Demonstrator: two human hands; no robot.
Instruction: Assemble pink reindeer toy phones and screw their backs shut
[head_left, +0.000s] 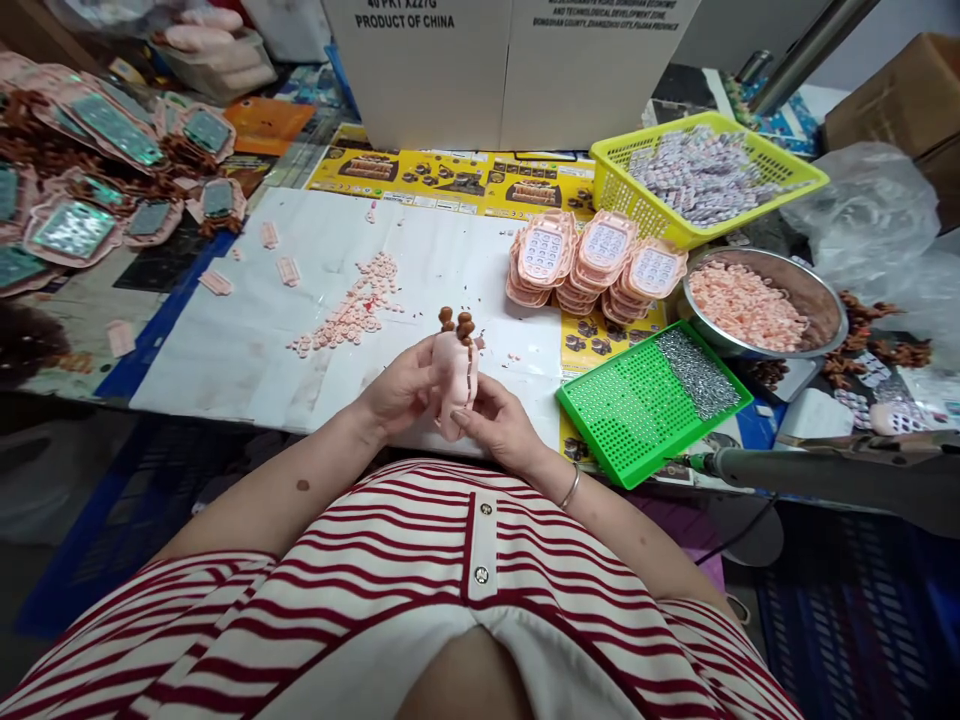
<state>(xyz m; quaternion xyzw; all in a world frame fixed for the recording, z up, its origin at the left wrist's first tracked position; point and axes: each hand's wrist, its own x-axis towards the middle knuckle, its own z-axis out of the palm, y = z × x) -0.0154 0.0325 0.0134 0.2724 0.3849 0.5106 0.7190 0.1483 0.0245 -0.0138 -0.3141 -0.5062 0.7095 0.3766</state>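
Observation:
Both hands hold one pink plastic toy-phone shell (454, 378) with small brown knobs on its top end, upright just above the table's near edge. My left hand (403, 385) grips its left side. My right hand (499, 420) supports its lower right edge with fingertips on the rim. A scatter of small pink buttons (352, 310) lies on the white sheet (247, 340) just beyond the hands.
Stacks of pink keypad shells (596, 260) stand to the right. A green tray (637, 410) holds small screws, a steel bowl (814, 290) holds pink parts, a yellow basket (622, 195) holds packets. Finished pink toys (82, 200) pile at left. Cardboard boxes (502, 70) stand behind.

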